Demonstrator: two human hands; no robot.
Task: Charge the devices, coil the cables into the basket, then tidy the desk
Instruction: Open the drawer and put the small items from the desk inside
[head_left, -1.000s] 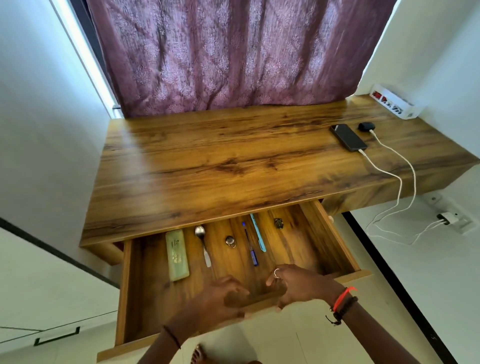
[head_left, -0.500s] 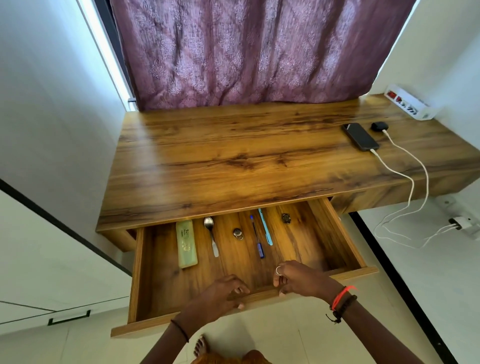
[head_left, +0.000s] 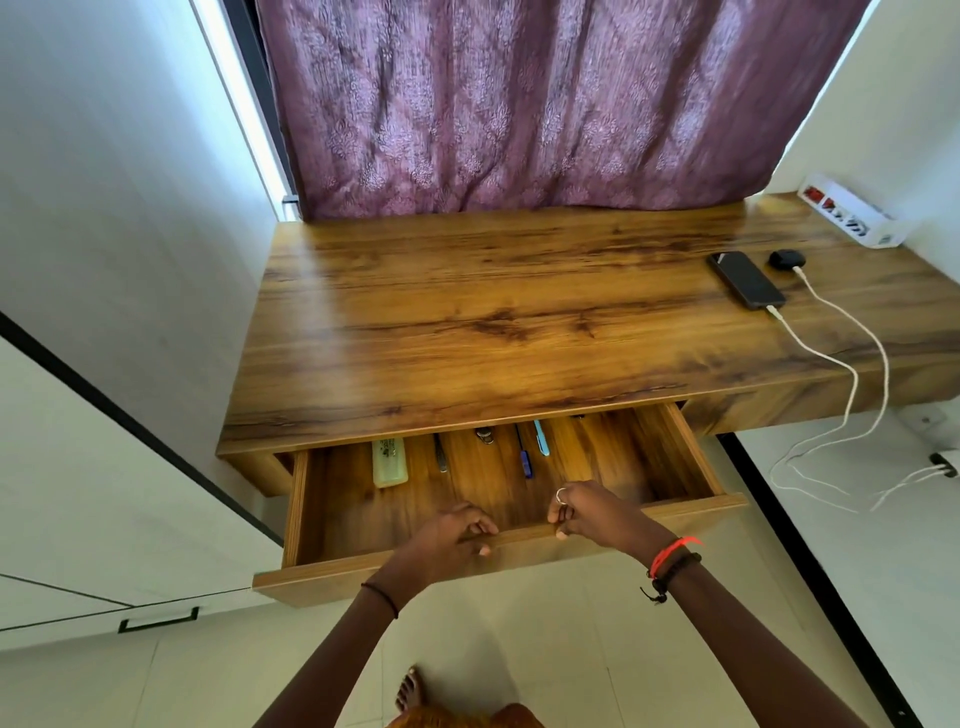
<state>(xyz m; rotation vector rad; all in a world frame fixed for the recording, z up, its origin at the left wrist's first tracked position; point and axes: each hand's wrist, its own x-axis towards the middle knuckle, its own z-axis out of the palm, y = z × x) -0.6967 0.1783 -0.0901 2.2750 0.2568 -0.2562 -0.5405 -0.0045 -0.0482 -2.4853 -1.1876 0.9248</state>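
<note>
The wooden desk (head_left: 519, 322) has its drawer (head_left: 685, 457) partly out. My left hand (head_left: 447, 535) and my right hand (head_left: 592, 514) both grip the drawer's front edge near its middle. Inside lie a pale green case (head_left: 389, 462), a spoon handle (head_left: 440, 460), a small metal piece (head_left: 485, 435), a blue pen (head_left: 524, 457) and a light blue pen (head_left: 542, 438), their far ends hidden under the desk top. At the desk's right end a black phone (head_left: 747, 279) and a black earbud case (head_left: 786, 258) each have a white cable (head_left: 852, 384) plugged in.
A white power strip (head_left: 852, 215) sits at the back right corner against the wall. The cables hang off the desk's right front and run to a wall plug (head_left: 943, 463) near the floor. A purple curtain (head_left: 545, 104) hangs behind the desk. White cabinets stand at the left.
The drawer has slid in under the desk top with both hands on its front edge; less of the items inside shows now. The view has shifted left.
</note>
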